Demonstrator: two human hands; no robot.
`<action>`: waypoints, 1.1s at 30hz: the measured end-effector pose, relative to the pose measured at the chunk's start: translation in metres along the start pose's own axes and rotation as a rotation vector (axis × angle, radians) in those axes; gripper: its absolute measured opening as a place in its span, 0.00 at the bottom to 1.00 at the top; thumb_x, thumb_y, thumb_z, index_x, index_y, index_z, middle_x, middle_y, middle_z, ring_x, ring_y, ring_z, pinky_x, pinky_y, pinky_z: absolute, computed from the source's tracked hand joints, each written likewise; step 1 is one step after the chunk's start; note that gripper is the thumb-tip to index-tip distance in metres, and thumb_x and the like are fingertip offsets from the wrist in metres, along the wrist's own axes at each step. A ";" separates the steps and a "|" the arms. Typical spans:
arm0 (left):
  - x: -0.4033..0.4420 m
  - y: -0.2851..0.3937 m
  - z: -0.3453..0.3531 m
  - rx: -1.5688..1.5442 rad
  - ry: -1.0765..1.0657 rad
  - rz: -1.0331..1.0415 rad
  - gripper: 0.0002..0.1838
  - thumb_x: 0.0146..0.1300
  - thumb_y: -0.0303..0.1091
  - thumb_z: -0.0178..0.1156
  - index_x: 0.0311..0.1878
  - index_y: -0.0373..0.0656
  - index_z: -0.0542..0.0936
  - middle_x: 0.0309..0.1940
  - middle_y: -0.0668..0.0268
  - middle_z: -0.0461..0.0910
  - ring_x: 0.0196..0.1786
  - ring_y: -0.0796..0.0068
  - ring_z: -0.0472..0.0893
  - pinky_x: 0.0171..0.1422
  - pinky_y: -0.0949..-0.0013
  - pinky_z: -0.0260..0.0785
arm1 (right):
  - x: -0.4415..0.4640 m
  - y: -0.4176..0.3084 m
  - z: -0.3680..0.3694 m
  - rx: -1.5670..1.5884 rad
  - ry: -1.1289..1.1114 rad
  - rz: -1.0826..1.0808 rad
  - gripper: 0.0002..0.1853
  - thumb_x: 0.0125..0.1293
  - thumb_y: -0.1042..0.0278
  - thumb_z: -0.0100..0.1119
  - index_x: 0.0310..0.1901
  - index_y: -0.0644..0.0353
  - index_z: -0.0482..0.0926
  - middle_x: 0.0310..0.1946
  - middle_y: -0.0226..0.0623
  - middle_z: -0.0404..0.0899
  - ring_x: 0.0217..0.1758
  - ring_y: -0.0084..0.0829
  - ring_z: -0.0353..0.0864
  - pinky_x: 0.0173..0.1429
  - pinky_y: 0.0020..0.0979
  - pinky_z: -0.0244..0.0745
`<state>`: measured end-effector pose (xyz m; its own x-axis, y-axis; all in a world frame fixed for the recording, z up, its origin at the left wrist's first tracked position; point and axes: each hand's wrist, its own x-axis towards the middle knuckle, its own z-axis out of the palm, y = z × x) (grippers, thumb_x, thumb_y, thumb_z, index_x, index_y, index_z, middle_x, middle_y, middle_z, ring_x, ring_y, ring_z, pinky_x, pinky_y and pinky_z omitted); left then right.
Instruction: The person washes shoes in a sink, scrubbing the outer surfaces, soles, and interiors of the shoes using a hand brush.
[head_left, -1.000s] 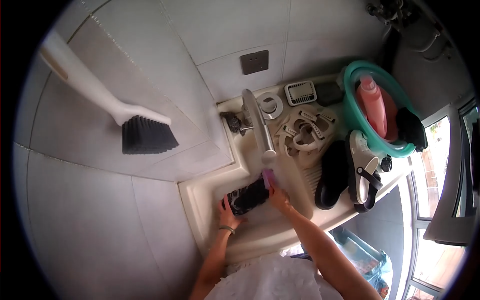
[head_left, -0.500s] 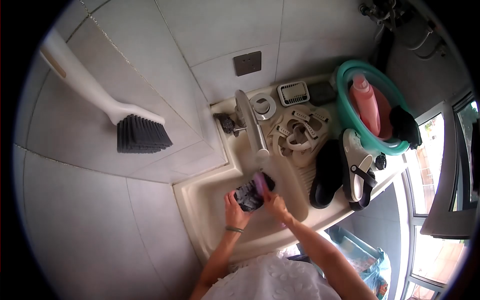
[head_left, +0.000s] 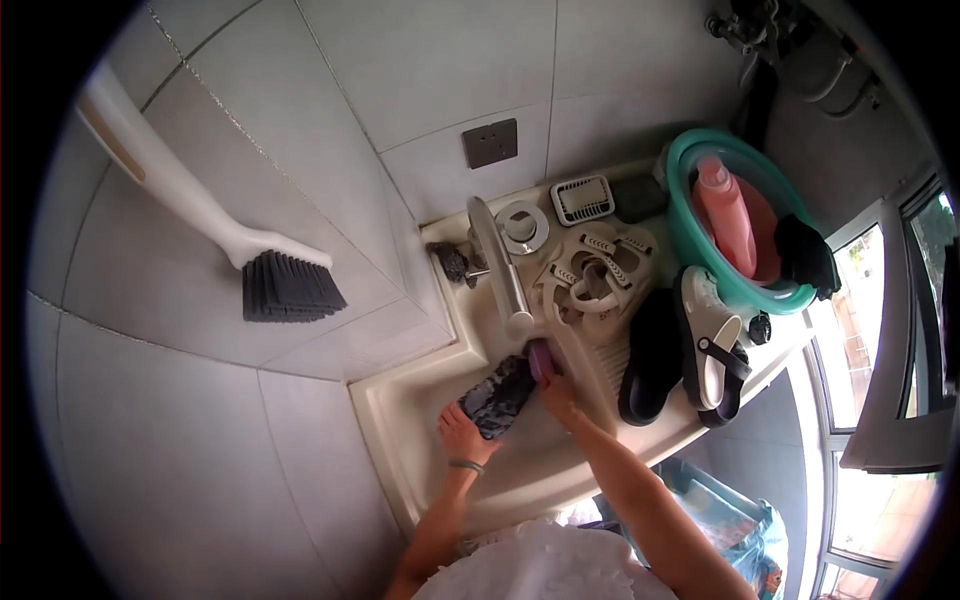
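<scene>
Suds-streaked dark item (head_left: 497, 397) held low in the sink (head_left: 372, 425) between two hands

Nearest is the person's white top (head_left: 545, 565), with both bare forearms reaching forward over the sink's front edge. The left hand (head_left: 467, 435), a band (head_left: 466, 465) around its wrist, keeps its grip curled on the near end of the dark item, thumb along the lower side. The right hand (head_left: 560, 396) has its grip closed around a purple tool (head_left: 541, 360), at the item's far end. The item lies slantwise inside the basin, below the faucet (head_left: 500, 270).

On the ribbed side to the right rest a black shoe (head_left: 648, 360) and a white clog (head_left: 705, 325); beyond them sit beige sandals (head_left: 605, 285). Farther back, a teal basin (head_left: 683, 190) holds a pink bottle (head_left: 728, 215), and a soap dish (head_left: 582, 200) stands near the wall, below a socket plate (head_left: 490, 144).
</scene>
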<state>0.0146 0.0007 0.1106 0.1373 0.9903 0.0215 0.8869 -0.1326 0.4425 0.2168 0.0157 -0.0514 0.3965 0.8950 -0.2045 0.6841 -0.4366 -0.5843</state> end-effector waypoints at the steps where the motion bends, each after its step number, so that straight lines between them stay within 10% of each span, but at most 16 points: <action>1: 0.000 -0.004 0.001 0.098 -0.110 -0.040 0.54 0.33 0.54 0.79 0.59 0.33 0.61 0.56 0.49 0.66 0.58 0.47 0.72 0.59 0.49 0.67 | 0.000 -0.012 -0.010 0.010 -0.079 0.059 0.15 0.68 0.59 0.52 0.48 0.57 0.81 0.37 0.54 0.81 0.41 0.58 0.80 0.46 0.53 0.75; 3: 0.014 -0.023 0.011 0.267 -0.417 -0.137 0.61 0.33 0.76 0.70 0.59 0.32 0.65 0.58 0.49 0.69 0.58 0.49 0.74 0.60 0.48 0.66 | 0.002 -0.028 -0.025 0.024 -0.154 0.114 0.16 0.68 0.59 0.51 0.51 0.56 0.80 0.40 0.55 0.81 0.44 0.58 0.79 0.49 0.53 0.74; 14: 0.089 -0.032 0.094 -0.006 -0.794 -0.224 0.57 0.34 0.68 0.73 0.62 0.34 0.69 0.58 0.44 0.75 0.62 0.48 0.75 0.63 0.54 0.69 | -0.057 -0.021 0.017 0.054 0.132 -0.180 0.20 0.66 0.61 0.56 0.60 0.46 0.76 0.32 0.57 0.79 0.33 0.54 0.80 0.36 0.48 0.76; 19: 0.074 -0.034 0.083 -0.408 -0.529 -0.179 0.45 0.42 0.47 0.74 0.64 0.42 0.68 0.54 0.46 0.79 0.59 0.46 0.77 0.63 0.53 0.70 | -0.080 -0.104 -0.067 0.119 -0.090 -0.087 0.21 0.69 0.58 0.53 0.64 0.39 0.73 0.30 0.61 0.79 0.39 0.62 0.79 0.41 0.54 0.77; 33: 0.035 0.012 0.029 -0.647 -0.027 0.036 0.39 0.43 0.45 0.75 0.60 0.45 0.70 0.42 0.53 0.82 0.45 0.47 0.81 0.48 0.51 0.74 | -0.035 -0.130 -0.115 0.281 -0.092 -0.029 0.21 0.71 0.54 0.49 0.60 0.52 0.75 0.31 0.60 0.79 0.41 0.61 0.79 0.40 0.50 0.74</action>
<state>0.0426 0.0325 0.0903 0.1806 0.9832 0.0274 0.4379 -0.1053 0.8928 0.1843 0.0303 0.1223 0.3128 0.9171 -0.2472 0.4927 -0.3792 -0.7832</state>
